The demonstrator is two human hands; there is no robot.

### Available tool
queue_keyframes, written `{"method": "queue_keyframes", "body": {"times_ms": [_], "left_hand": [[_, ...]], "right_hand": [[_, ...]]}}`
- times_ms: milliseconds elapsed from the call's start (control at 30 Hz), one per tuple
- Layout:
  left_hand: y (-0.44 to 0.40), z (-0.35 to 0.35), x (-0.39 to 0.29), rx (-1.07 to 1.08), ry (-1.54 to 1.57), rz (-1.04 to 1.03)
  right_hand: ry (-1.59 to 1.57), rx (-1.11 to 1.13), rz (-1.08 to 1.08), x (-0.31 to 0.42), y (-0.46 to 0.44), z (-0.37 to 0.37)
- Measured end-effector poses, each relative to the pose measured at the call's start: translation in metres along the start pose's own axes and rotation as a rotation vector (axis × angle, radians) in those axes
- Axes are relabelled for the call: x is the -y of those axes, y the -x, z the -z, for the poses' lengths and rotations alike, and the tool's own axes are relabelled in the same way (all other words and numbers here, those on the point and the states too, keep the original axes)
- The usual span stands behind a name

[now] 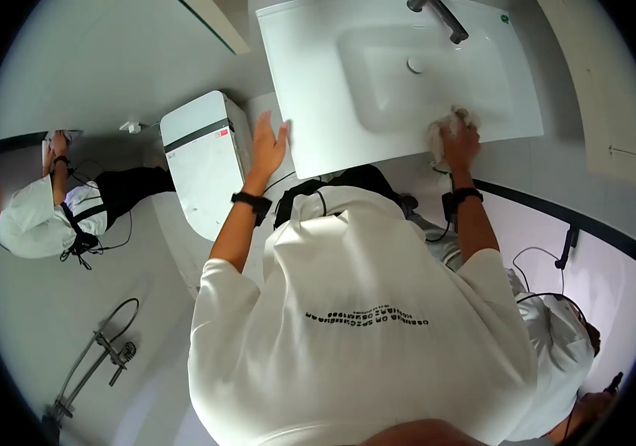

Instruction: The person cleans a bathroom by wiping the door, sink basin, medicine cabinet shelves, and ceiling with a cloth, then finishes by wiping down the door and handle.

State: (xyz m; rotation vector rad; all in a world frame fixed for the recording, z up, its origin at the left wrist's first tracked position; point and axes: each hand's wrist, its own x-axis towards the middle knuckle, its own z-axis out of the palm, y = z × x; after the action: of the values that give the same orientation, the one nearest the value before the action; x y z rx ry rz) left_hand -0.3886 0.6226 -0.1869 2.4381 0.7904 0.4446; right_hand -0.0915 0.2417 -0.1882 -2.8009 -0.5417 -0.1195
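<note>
Beige cloth looks light and limp, best bunched mid-fold; I have my right hand clamped on it, left hand spread beside the washbasin.

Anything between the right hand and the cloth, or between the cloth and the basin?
Nothing visible: the right hand grips the cloth near the basin's front side; the faucet is at the far side.

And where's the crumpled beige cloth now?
In the head view, the cloth is in the right hand, at the near edge of the white rectangular washbasin, right of its round drain.
</note>
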Motion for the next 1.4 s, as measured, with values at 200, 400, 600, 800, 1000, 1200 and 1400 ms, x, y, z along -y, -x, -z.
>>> {"method": "queue_keyframes", "body": {"times_ms": [200, 400, 600, 800, 1000, 1200, 1400], "left_hand": [[-0.021, -0.009, -0.015, -0.004, -0.014, -0.165], [-0.033, 0.014, -0.029, 0.061, -0.078, -0.137], [-0.037, 0.038, -0.043, 0.247, -0.285, -0.022], [-0.036, 0.043, -0.048, 0.352, -0.344, 0.046], [-0.028, 0.038, -0.042, 0.36, -0.152, 0.054], [-0.01, 0.049, -0.059, 0.413, -0.055, 0.097], [-0.007, 0.057, -0.077, 0.589, -0.143, 0.184]], "right_hand": [[0.055, -0.16, -0.141, 0.011, -0.019, 0.016], [0.072, 0.251, 0.045, -0.011, -0.088, 0.031], [0.126, 0.944, 0.027, 0.085, -0.127, 0.049], [-0.249, 1.021, 0.237, 0.221, -0.057, 0.017], [-0.115, 1.052, 0.451, 0.125, -0.088, 0.038], [0.319, 0.567, 0.007, 0.024, -0.093, 0.094], [0.247, 0.773, 0.118, 0.084, -0.064, 0.089]]}}
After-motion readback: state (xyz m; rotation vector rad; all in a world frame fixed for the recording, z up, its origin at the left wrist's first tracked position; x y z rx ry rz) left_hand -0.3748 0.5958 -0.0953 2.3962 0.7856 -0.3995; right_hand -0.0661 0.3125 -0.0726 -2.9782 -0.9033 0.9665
